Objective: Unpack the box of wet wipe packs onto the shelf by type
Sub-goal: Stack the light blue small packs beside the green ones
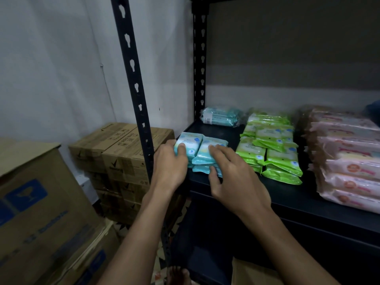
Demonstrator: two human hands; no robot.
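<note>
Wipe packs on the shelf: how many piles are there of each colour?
Blue: 2, the front blue pile and the back blue bundle
Green: 1, the green pile
Pink: 1, the pink pile
Total: 4 piles

Pastel packs on a black shelf point(287, 194)
Light-blue packs point(200, 149) with white panels; lime-green packs point(275, 153); pink packs point(347, 159) with orange spots; brown cartons point(121, 149); blue-printed box point(41, 212).
</note>
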